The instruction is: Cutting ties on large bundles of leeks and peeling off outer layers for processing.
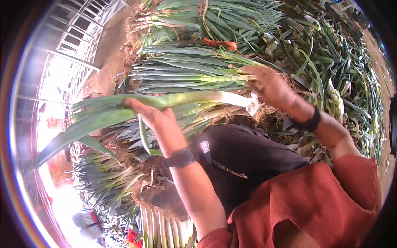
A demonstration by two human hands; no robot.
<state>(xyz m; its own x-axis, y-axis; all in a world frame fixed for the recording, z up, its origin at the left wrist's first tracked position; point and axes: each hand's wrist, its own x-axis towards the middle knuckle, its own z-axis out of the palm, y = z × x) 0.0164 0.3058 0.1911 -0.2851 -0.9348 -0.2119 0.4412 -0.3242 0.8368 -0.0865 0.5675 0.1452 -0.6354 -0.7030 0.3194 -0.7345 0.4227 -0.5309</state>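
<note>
My left hand point(151, 112) is closed around the green leaves of a long leek point(194, 98). The stalk lies crosswise in front of me, its leaves fanning out to the left. At its right end are the white base and shaggy roots point(259, 112). My right hand point(271, 86) is just above that root end, smeared by motion. Whether its fingers grip anything does not show. Beyond the held stalk lies a layered pile of leeks point(186, 70), leaves pointing left.
A big heap of loose leaves and trimmings point(326, 78) spreads on the right. Tied leeks point(223, 16) lie at the back, near an orange strip point(221, 44). More leeks point(103, 173) are stacked at left, and thick pale stalks point(165, 227) at lower left. A white metal railing point(76, 31) stands far left.
</note>
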